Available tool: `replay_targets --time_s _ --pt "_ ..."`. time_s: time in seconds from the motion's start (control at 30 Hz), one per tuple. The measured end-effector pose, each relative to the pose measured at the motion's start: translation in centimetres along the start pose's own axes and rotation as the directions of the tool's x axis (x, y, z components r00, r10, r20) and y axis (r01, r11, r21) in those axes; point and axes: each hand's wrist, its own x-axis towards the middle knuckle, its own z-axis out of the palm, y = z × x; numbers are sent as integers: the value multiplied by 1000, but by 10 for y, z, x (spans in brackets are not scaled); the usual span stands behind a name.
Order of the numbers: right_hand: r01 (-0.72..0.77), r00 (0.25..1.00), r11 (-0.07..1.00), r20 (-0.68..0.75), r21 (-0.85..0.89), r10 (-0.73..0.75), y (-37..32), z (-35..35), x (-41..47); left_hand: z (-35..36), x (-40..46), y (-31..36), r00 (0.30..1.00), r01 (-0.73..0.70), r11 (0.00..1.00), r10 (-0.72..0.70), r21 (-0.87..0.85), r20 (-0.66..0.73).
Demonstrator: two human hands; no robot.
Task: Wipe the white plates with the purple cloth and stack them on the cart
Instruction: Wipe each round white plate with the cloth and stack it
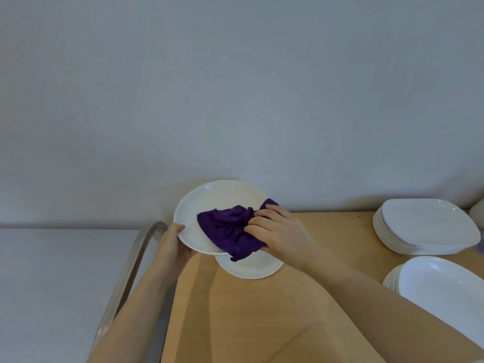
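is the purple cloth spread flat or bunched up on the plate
Bunched up. The purple cloth lies crumpled in folds on the held round plate, gripped by the right hand.

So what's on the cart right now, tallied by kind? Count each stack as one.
Round plates: 2, one held, one lying on the cart
Stacks of squarish plates: 2, far, near
Purple cloths: 1
Total: 5

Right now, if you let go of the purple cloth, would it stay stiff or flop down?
Probably flop. The purple cloth is bunched in folds under the right hand, and one corner droops past the rim of the round plate, so it looks soft and light. It seems unlikely to slide far by itself.
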Motion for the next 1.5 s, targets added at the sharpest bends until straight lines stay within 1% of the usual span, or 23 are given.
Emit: replay_targets --time_s 0.1,0.27,0.37,0.43,0.5,0.57,0.6,0.67,0.7,0.77,0.8,0.87,0.9,0.93,0.97,1.0,1.03,1.07,1.13,1.17,1.23,1.37,1.5 --pt "-27 1000 1000 -13 -3 27 0 -3 2 -5 1 -1 998 24 998 -21 -50 63" --pt "-50 999 998 10 -48 51 -10 -5 -3 9 -11 -31 999 31 987 -35 -161 -23" --pt "-67 997 997 21 -25 68 -14 -4 -9 16 -16 -41 993 1 987 -21 -160 -120" --pt "-149 984 989 102 16 146 -15 -4 -15 18 -19 -45 987 -11 983 -19 -181 -162" --pt "-359 905 932 266 54 333 -18 -9 -18 19 -22 -48 982 -34 979 -5 -200 -188" --pt "-577 744 813 464 81 481 -23 -14 -18 20 -23 -50 975 -57 981 15 -187 -221" --pt "-659 673 743 536 120 510 -26 -14 -18 21 -24 -50 972 -64 982 22 -177 -234" --pt "-766 593 603 606 223 529 -32 -15 -15 23 -25 -53 969 -69 982 25 -174 -244" --pt "-805 576 503 622 316 531 -34 -19 -12 24 -26 -55 969 -72 981 26 -179 -247" --pt "-845 528 248 668 473 525 -34 -27 -10 25 -27 -58 965 -79 978 26 -194 -260" --pt "-841 494 88 693 533 526 -34 -31 -9 26 -28 -59 963 -84 976 27 -201 -268" --pt "-752 404 -273 747 600 529 -29 -36 -7 28 -31 -61 960 -99 976 42 -196 -275" --pt "-698 373 -381 762 606 529 -28 -37 -5 30 -32 -61 960 -111 977 58 -181 -274" --pt "-690 366 -376 747 618 556 -30 -34 -2 32 -34 -62 960 -123 980 78 -157 -270" --pt "-748 367 -252 699 614 613 -34 -30 1 34 -36 -63 960 -134 982 96 -132 -264" --pt "-813 373 -89 633 575 678 -39 -24 3 36 -38 -64 961 -140 984 107 -111 -257" --pt "-869 374 53 582 492 722 -44 -17 5 39 -39 -65 962 -141 985 114 -95 -247" --pt "-900 367 136 555 414 747 -49 -11 6 41 -41 -65 964 -141 987 118 -80 -239" --pt "-923 309 110 538 369 784 -49 -3 6 42 -42 -62 967 -144 989 133 -36 -218" --pt "-919 312 113 521 378 794 -45 -2 6 39 -41 -59 970 -145 989 140 -12 -198" --pt "-891 390 201 460 407 798 -31 1 4 31 -39 -53 981 -140 990 143 34 -132" --pt "-861 463 238 503 449 729 -4 2 8 11 -35 -40 994 -113 985 113 129 13" --pt "-846 520 320 525 427 674 15 4 25 8 -33 -28 988 -85 960 48 265 144"
